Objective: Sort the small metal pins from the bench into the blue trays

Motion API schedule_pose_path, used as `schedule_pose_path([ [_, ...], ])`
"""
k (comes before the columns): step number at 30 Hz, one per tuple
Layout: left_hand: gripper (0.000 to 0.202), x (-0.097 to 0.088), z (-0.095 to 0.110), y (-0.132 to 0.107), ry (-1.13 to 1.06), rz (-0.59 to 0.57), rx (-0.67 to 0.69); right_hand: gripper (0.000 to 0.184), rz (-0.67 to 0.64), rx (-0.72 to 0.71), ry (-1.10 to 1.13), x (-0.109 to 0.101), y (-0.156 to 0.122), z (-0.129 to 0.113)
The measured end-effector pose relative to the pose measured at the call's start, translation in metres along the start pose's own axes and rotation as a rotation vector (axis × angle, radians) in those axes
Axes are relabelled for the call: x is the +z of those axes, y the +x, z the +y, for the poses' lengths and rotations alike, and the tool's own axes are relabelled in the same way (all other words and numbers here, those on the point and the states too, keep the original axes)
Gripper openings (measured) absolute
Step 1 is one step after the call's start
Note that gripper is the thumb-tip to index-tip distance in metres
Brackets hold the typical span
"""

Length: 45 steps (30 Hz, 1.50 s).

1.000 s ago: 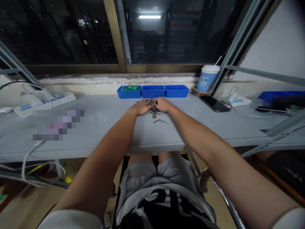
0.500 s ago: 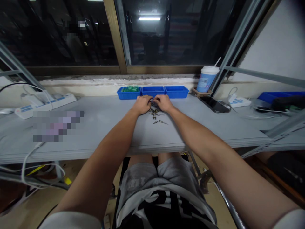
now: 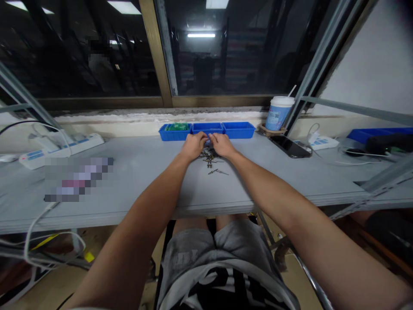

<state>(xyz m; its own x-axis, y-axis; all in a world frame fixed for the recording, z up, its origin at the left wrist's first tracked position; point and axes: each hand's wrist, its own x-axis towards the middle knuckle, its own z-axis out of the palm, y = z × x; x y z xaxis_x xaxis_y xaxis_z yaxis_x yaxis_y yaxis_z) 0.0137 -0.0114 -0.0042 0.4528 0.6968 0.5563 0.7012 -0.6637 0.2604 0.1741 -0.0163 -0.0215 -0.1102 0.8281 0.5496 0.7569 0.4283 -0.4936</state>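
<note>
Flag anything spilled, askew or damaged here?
Small metal pieces lie loose in a jumble on the desk, two nearer its front edge, outside the blue bins; maybe deliberate. The plaster under the window looks ragged, perhaps chipped.

Left hand [image 3: 193,145], right hand [image 3: 222,144] close together by metal parts [image 3: 209,161]; blue bins [image 3: 239,133] beyond.

Dull brassy-grey metal pieces [image 3: 209,162], blue bins [image 3: 239,133], pale grey tabletop [image 3: 135,159], blue-and-white cup [image 3: 275,118]

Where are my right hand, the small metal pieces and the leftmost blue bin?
Right hand [image 3: 222,144]: head view, back of the hand.
Small metal pieces [image 3: 209,161]: head view, mid-pile.
Leftmost blue bin [image 3: 176,136]: head view, its front wall.
</note>
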Motion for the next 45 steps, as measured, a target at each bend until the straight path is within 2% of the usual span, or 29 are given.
schedule_pose_path([
  [5,0.037,0.000,-0.002,0.000,0.116,-0.031,-0.075,0.043,0.010,0.026,0.177,-0.001,0.000,-0.007],
  [9,0.038,-0.001,-0.002,0.001,0.197,-0.016,-0.135,0.021,0.060,0.071,0.445,0.001,0.001,-0.012],
  [12,0.040,-0.003,0.002,0.000,0.181,-0.036,-0.140,0.019,0.076,0.059,0.525,-0.001,0.002,-0.014],
  [15,0.040,-0.004,0.007,-0.002,0.155,-0.032,-0.129,0.016,0.114,0.081,0.467,-0.006,0.001,-0.012],
  [18,0.043,-0.004,0.007,-0.004,0.177,0.002,-0.188,0.009,0.187,0.099,0.252,-0.013,0.000,-0.002],
  [21,0.047,-0.004,0.002,-0.006,0.197,-0.007,-0.252,0.032,0.233,0.144,0.022,-0.019,-0.001,0.016],
  [23,0.048,-0.005,-0.002,-0.008,0.194,-0.027,-0.273,0.043,0.224,0.217,-0.045,-0.021,-0.001,0.028],
  [27,0.046,-0.008,-0.009,-0.011,0.191,-0.092,-0.309,0.055,0.216,0.323,-0.074,-0.022,0.000,0.048],
  [30,0.045,-0.009,-0.015,-0.012,0.186,-0.144,-0.324,0.059,0.195,0.340,-0.072,-0.023,0.002,0.058],
  [36,0.043,-0.004,-0.022,-0.013,0.171,-0.219,-0.263,0.068,0.109,0.342,-0.117,-0.021,0.005,0.070],
  [41,0.040,-0.002,-0.023,-0.015,0.188,-0.262,-0.253,0.074,0.070,0.347,-0.130,-0.020,0.007,0.074],
  [45,0.039,-0.001,-0.023,-0.015,0.172,-0.299,-0.223,0.070,0.153,0.314,-0.126,-0.023,0.006,0.062],
])
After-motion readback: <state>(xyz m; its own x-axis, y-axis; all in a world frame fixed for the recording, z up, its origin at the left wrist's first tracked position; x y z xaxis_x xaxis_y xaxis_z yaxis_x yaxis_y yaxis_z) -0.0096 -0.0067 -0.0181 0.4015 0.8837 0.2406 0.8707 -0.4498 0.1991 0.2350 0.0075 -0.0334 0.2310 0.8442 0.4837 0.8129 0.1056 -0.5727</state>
